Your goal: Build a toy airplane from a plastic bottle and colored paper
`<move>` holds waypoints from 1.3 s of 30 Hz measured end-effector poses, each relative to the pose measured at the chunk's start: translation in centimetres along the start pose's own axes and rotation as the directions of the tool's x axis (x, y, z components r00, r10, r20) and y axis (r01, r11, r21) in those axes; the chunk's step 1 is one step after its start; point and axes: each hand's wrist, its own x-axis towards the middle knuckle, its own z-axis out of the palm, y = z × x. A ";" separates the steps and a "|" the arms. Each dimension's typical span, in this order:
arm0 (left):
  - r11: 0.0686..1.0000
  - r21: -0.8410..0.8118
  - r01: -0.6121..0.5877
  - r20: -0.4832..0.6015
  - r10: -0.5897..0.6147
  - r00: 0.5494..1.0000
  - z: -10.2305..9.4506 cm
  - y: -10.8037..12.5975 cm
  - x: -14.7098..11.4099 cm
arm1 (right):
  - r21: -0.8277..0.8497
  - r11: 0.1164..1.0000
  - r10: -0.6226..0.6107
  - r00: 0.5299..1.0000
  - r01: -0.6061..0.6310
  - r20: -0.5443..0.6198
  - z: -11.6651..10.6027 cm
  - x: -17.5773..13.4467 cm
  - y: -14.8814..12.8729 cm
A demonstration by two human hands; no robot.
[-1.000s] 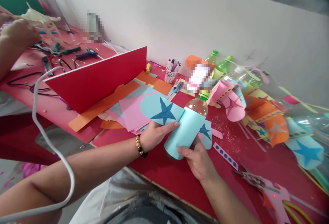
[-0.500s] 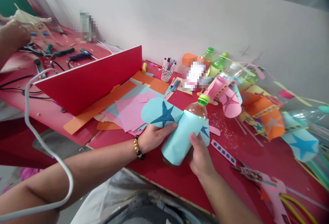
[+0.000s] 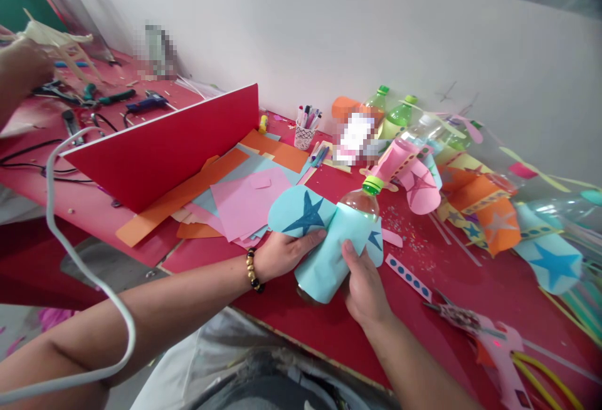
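Observation:
A clear plastic bottle (image 3: 356,205) with a green cap, wrapped in light blue paper (image 3: 329,259), tilts between my two hands. Rounded blue paper wings stick out on both sides, the left wing (image 3: 285,206) bearing a dark blue star. My left hand (image 3: 285,254) is closed on the bottle's left side, thumb pressed at the base of that wing. My right hand (image 3: 365,281) grips the other side, its thumb on the blue paper. Parts of the fingers are hidden behind the bottle. A pink strip with blue dots (image 3: 408,276) lies right of my right hand.
A pink glue gun (image 3: 501,350) and pliers (image 3: 454,316) lie at the right. Decorated bottles (image 3: 489,203) line the wall side. Coloured paper sheets (image 3: 249,200) spread by a red divider board (image 3: 183,153). A white cable (image 3: 110,291) crosses my left forearm. Another person's hand (image 3: 28,65) is at far left.
The left wing has bent inward toward the bottle, moving slightly right. My right thumb has shifted a little up and left on the blue paper.

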 end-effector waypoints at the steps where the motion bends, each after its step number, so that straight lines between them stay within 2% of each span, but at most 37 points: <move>1: 1.000 0.015 0.000 0.004 0.000 1.000 0.0 0.0 0.0 | -0.003 1.000 0.003 1.000 -0.003 -0.002 0.0 0.0 0.0; 8: 0.993 0.117 -0.003 -0.008 0.004 1.000 -0.1 0.0 -0.1 | -0.001 1.000 -0.006 1.000 0.006 0.021 0.0 -0.1 0.2; 21: 0.990 0.138 -0.013 0.000 0.013 1.000 -0.3 -0.1 -0.1 | 0.018 1.000 0.008 1.000 -0.009 0.028 0.2 -0.3 0.1; 23: 0.997 0.074 0.024 -0.014 -0.023 1.000 -0.2 -0.2 0.0 | 0.014 1.000 0.018 1.000 -0.018 0.020 0.2 -0.2 0.1; 26: 0.985 -0.115 0.127 -0.014 -0.130 0.991 0.0 -0.2 0.1 | 0.039 0.998 0.053 0.998 -0.054 0.018 0.2 0.1 0.0; 29: 0.918 -0.311 0.246 0.004 -0.258 0.966 0.1 -0.2 0.4 | 0.089 0.992 0.083 0.996 -0.085 0.028 0.2 0.4 -0.1; 32: 0.812 -0.483 0.329 0.012 -0.369 0.929 0.0 -0.3 0.7 | 0.122 0.989 0.086 0.996 -0.088 0.020 -0.1 0.6 -0.2; 35: 0.720 -0.575 0.389 0.000 -0.475 0.880 -0.4 -0.6 1.1 | 0.140 0.987 0.084 0.996 -0.082 -0.008 -0.4 0.8 -0.3; 39: 0.673 -0.623 0.399 -0.045 -0.541 0.840 -0.9 -0.8 1.4 | 0.119 0.992 0.056 0.998 -0.053 -0.022 -0.5 0.9 -0.5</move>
